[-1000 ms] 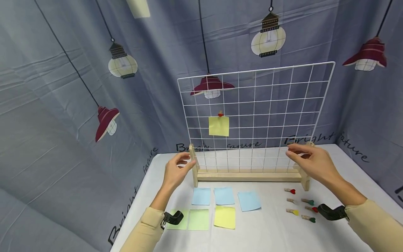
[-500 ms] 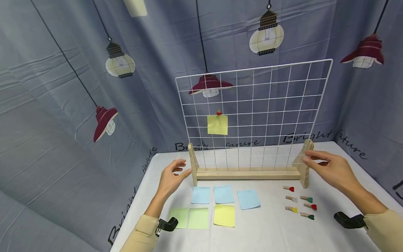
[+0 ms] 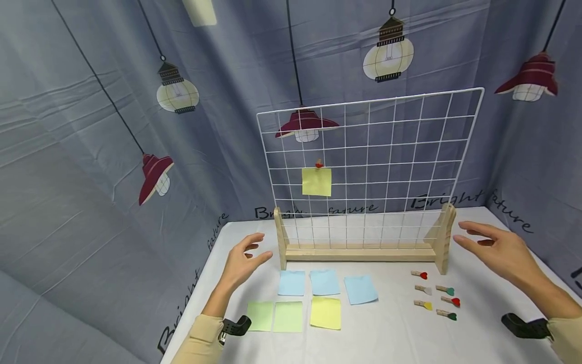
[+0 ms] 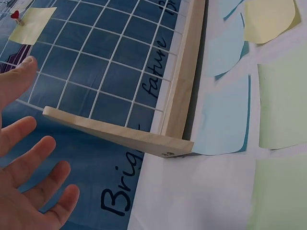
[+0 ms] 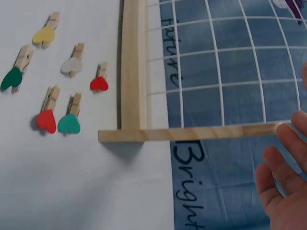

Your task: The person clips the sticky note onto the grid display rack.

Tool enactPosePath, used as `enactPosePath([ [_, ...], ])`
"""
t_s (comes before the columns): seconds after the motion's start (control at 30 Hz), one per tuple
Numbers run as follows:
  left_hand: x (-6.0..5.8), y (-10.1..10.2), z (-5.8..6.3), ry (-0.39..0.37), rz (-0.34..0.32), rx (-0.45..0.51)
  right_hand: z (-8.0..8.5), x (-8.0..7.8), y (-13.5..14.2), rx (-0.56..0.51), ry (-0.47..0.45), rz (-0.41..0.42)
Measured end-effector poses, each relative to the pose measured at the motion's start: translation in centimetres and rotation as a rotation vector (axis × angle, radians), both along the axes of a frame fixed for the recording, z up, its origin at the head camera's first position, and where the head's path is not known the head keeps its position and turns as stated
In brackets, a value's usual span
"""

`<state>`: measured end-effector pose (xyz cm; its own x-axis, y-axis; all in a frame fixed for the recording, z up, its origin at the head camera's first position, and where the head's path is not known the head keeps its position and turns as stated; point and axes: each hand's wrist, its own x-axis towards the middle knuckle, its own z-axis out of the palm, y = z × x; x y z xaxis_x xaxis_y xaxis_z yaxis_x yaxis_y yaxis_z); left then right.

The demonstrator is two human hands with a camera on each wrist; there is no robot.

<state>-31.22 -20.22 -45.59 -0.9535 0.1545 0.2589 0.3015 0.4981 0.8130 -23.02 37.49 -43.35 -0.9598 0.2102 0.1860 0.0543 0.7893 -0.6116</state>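
A white wire grid [image 3: 377, 172] stands upright in a wooden base [image 3: 359, 255]. A yellow sticky note [image 3: 317, 182] hangs on it from a clothespin with a red heart [image 3: 319, 164]. Left of the base is my left hand [image 3: 241, 260], fingers apart and relaxed, holding nothing. To the right of the base my right hand [image 3: 504, 253] hovers, likewise with nothing in it. In the left wrist view the fingers [image 4: 36, 160] spread beside the wooden end piece [image 4: 115, 132]. The right wrist view has the fingers [image 5: 283, 167] near the other end piece [image 5: 192, 134].
Before the base lie three blue sticky notes [image 3: 325, 282], two green ones [image 3: 288, 317] and a yellow one [image 3: 325, 313]. Several heart clothespins [image 3: 447, 302] are on the white table [image 3: 373, 338] at the right. A curtain [image 3: 218, 151] printed with lamps surrounds the table.
My right hand has moved right, from in front of the grid's right side to outside the base. The left hand has drawn slightly left and down, away from the base.
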Motion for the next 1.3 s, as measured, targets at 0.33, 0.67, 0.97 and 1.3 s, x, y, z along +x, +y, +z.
enactPosePath([
  [0.33,0.7,-0.9,-1.1,-0.025,-0.025,-0.027,-0.8,0.2,1.2,0.042,-0.024,-0.001],
  [0.67,2.4,-2.7,-4.0,-0.098,0.010,-0.073,-1.8,0.1,1.4,0.019,-0.001,0.027],
  [0.97,4.3,-4.1,-7.2,-0.224,-0.034,-0.125,-2.5,0.2,1.1,-0.001,0.007,0.051],
  [1.3,5.5,-4.7,-9.0,-0.252,0.006,-0.185,-2.5,0.0,0.9,-0.006,0.002,0.061],
])
